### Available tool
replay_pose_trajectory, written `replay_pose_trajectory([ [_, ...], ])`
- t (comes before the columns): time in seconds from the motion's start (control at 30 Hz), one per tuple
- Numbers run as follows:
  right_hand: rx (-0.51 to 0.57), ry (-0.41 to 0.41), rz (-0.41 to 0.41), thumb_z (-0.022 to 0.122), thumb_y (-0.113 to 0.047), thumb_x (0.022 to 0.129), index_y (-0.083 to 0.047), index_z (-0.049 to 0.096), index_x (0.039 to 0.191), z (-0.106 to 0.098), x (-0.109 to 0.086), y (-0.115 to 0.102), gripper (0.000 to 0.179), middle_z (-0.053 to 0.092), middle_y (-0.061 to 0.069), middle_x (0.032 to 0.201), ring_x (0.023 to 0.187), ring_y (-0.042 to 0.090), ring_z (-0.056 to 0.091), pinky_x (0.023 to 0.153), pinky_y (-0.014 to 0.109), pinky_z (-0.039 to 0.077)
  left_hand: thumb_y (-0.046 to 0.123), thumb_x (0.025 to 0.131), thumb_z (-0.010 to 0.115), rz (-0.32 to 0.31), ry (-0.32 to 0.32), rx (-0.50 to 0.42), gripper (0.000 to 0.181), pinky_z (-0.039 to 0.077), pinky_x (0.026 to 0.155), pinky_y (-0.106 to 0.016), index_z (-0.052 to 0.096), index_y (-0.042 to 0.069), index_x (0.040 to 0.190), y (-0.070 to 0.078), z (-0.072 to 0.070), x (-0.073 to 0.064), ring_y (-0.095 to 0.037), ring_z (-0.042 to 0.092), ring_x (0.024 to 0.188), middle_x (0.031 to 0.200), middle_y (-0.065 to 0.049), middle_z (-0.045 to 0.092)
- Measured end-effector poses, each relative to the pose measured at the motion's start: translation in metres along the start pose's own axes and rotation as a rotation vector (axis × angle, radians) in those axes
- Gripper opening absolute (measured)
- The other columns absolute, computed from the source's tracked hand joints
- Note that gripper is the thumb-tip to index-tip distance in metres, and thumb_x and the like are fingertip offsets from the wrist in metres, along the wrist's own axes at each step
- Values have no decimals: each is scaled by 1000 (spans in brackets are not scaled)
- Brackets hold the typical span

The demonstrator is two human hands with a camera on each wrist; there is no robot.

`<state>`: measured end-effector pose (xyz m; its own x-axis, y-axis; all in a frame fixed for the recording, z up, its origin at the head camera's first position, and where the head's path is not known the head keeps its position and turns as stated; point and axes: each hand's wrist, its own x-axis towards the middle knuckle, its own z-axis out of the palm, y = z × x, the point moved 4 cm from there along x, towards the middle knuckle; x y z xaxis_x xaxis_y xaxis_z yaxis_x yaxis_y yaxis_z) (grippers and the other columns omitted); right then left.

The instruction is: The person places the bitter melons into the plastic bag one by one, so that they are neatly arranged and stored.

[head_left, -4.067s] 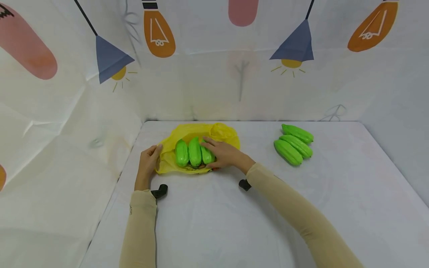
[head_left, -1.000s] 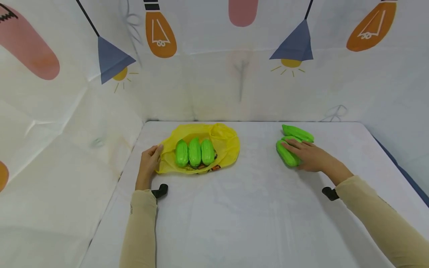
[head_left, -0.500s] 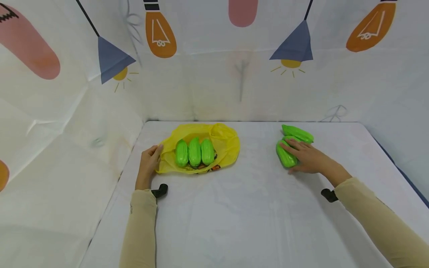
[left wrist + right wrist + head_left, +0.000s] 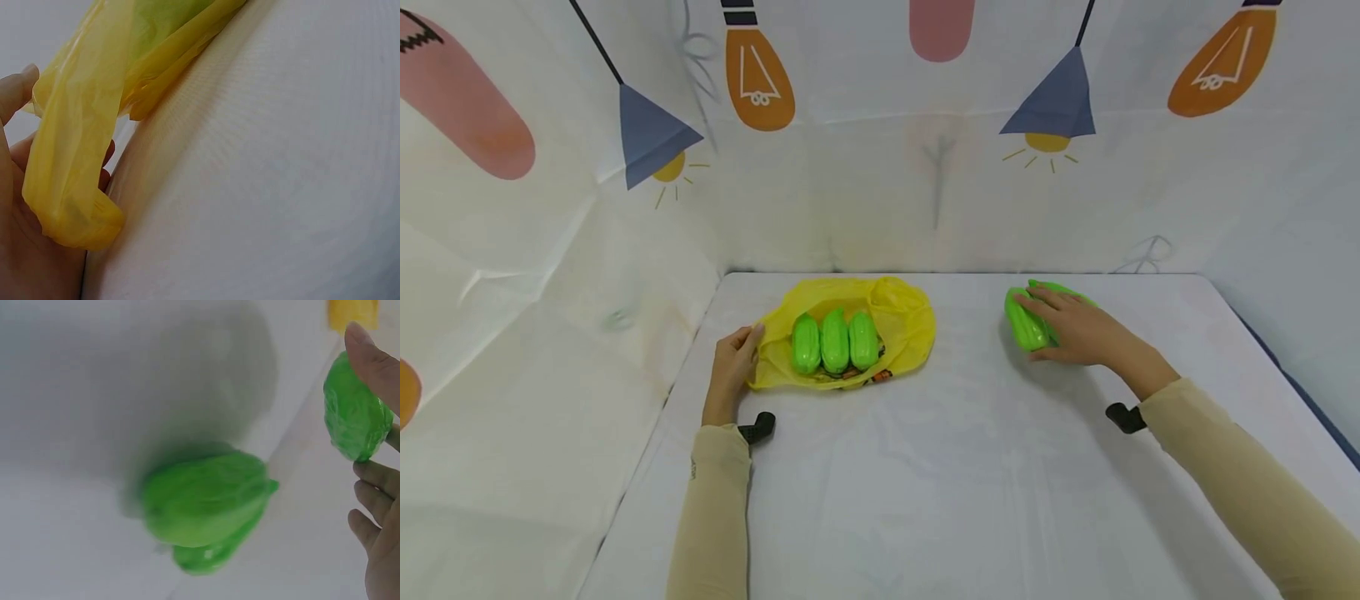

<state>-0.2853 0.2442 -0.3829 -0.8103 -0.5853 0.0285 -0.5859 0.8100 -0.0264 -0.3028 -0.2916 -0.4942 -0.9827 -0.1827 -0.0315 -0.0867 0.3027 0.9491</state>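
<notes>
My left hand [image 4: 733,358] pinches the left edge of a yellow plastic bag [image 4: 912,329] between thumb and fingers; in the left wrist view a fold of the bag [image 4: 75,144] hangs over the palm. Three bright green, ribbed gourds [image 4: 835,342] lie side by side in the bag's mouth. At the right, my right hand [image 4: 1078,329] grips another green gourd [image 4: 1025,323] between thumb and fingertips, raised off the table with a shadow beneath. Two more gourds [image 4: 206,500] lie on the table below it in the right wrist view, mostly hidden by the hand in the head view.
Everything lies on a white-covered table [image 4: 910,483]. A white printed sheet [image 4: 865,192] hangs behind the far edge and along the left side. Black wrist cameras [image 4: 758,427] stick out from both sleeves.
My right hand went from the gourds in the bag to the group at the right, took hold of the nearest one and lifted it slightly up and leftward. The left hand stays on the bag.
</notes>
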Motion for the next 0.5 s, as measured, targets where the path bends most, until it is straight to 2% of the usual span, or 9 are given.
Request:
replay_pose_trajectory([
  [0.13,8,16,3,83,-41,77,-9,30,153,-15,15,-5,98,31,25,153,140,45,31,109,61,30,56,94,55,4,9,-8,55,38,59,-20,65,3,104,0,0,-1,-8,45,68,69,8,46],
  [0.33,19,-34,6,81,-42,79,-11,26,154,-25,35,-17,98,25,24,157,144,43,25,112,62,26,51,96,55,9,7,15,52,38,61,-21,63,1,99,3,0,-2,-9,46,70,68,7,48],
  [0.5,28,-10,-32,81,-45,78,-13,25,155,-35,56,-33,101,25,21,158,145,41,25,114,59,25,51,96,54,21,5,31,52,40,63,-20,65,1,104,6,-1,-3,-9,47,72,72,8,52],
])
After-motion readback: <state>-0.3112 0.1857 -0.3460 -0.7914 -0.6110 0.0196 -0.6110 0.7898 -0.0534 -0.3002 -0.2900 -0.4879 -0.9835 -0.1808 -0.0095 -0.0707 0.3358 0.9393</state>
